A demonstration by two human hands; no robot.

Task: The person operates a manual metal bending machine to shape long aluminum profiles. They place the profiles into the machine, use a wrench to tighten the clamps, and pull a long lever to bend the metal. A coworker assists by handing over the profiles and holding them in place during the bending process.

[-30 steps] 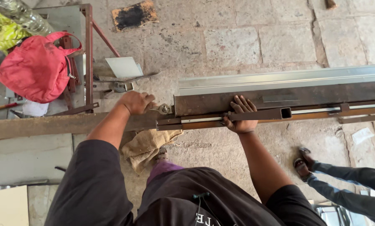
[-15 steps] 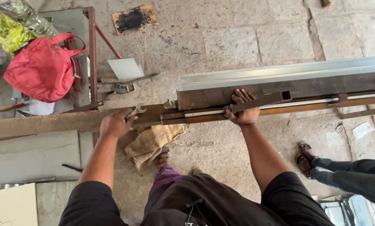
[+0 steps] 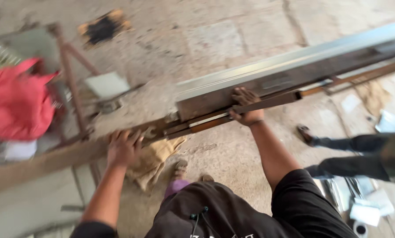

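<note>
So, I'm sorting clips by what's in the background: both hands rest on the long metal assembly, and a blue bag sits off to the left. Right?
Not quite: the bag is red, as the head view shows. Both the left hand and right hand do rest on the long metal assembly.

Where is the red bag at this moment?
In the head view, the red bag sits at far left, beside the rusty metal frame, beyond the left hand.
</note>
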